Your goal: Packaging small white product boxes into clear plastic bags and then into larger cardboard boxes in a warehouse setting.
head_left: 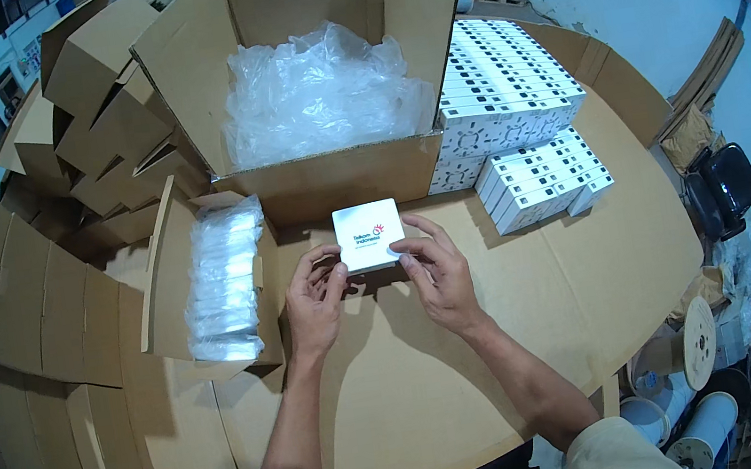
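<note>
A small flat white square box with rounded corners and a red-and-black print on top is held up over the table. My left hand grips its left edge between thumb and fingers. On the opposite side, my right hand pinches the lower right corner, with the index finger raised and bent. Just left of my left hand stands an open cardboard box holding a row of flat items in clear plastic wrap. Beyond the white box is a large open carton filled with loose clear plastic bags.
Stacked white printed boxes rise at the back right, with a lower group before them. Empty brown cartons pile up back left. Cardboard covers the table. A black chair and cable spools stand right.
</note>
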Demonstrator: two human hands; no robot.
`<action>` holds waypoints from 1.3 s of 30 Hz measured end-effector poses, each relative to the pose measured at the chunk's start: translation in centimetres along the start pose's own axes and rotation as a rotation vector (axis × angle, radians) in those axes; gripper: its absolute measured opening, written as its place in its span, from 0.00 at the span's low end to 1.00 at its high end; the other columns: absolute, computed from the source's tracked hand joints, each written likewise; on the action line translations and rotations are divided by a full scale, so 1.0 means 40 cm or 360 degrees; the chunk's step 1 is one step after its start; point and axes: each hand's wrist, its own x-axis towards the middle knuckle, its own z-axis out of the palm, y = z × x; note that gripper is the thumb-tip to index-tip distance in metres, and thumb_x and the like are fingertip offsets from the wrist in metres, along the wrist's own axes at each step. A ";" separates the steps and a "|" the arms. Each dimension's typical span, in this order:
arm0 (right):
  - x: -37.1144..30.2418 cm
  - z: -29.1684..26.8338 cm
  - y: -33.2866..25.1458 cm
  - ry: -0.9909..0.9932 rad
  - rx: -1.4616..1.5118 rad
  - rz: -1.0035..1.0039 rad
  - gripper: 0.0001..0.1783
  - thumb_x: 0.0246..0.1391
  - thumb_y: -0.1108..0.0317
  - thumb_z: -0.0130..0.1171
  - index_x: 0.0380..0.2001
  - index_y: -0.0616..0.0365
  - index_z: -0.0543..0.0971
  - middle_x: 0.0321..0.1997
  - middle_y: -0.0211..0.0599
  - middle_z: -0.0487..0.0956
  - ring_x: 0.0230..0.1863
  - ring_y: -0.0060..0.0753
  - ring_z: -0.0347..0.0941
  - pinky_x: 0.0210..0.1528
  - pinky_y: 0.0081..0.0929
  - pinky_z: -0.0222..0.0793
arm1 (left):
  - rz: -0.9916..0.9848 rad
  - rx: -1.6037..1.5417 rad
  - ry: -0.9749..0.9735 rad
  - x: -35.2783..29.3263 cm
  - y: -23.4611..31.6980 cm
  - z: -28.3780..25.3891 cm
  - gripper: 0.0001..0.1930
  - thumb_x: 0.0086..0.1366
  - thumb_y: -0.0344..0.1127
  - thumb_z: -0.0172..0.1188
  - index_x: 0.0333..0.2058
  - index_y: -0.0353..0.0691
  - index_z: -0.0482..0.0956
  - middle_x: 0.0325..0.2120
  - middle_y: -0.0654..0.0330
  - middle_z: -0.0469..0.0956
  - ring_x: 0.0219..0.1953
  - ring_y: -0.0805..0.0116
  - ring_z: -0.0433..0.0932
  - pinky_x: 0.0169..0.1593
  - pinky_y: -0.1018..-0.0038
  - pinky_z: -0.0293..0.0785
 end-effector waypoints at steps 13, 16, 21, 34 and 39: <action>-0.009 -0.013 0.047 -0.0060 -0.0002 0.0371 0.21 0.56 0.81 0.64 0.49 0.63 0.67 0.46 0.50 0.81 0.47 0.39 0.83 0.50 0.33 0.81 | 0.0226 0.0773 -0.0032 -0.001 -0.007 -0.010 0.18 0.63 0.24 0.63 0.52 0.34 0.78 0.41 0.51 0.85 0.45 0.62 0.86 0.53 0.66 0.80; -0.008 -0.018 0.042 -0.0141 -0.0059 0.0397 0.22 0.56 0.81 0.64 0.50 0.63 0.67 0.46 0.53 0.81 0.50 0.44 0.83 0.52 0.36 0.79 | 0.0200 0.0939 -0.0026 -0.011 0.012 -0.001 0.18 0.62 0.23 0.63 0.51 0.35 0.77 0.42 0.49 0.85 0.46 0.59 0.86 0.52 0.66 0.80; -0.009 -0.019 0.042 -0.0214 -0.0049 0.0405 0.24 0.55 0.82 0.64 0.52 0.62 0.67 0.48 0.52 0.81 0.55 0.49 0.80 0.56 0.39 0.77 | 0.0234 0.0979 -0.0044 -0.011 0.000 -0.013 0.18 0.62 0.23 0.63 0.51 0.35 0.77 0.42 0.49 0.85 0.47 0.57 0.85 0.52 0.65 0.80; -0.016 -0.051 0.041 -0.0266 -0.0180 0.0261 0.27 0.56 0.77 0.61 0.58 0.61 0.67 0.57 0.53 0.78 0.62 0.51 0.75 0.65 0.42 0.72 | 0.0409 0.0998 0.0117 -0.036 0.046 0.008 0.30 0.60 0.24 0.63 0.61 0.37 0.68 0.51 0.49 0.77 0.55 0.57 0.78 0.59 0.65 0.74; -0.052 -0.067 0.040 -0.0283 -0.0501 0.0296 0.28 0.53 0.76 0.60 0.59 0.60 0.68 0.58 0.50 0.76 0.61 0.54 0.73 0.65 0.43 0.69 | 0.0683 0.1033 0.0299 -0.027 0.111 0.027 0.26 0.58 0.20 0.57 0.58 0.36 0.73 0.43 0.52 0.79 0.46 0.57 0.79 0.52 0.64 0.75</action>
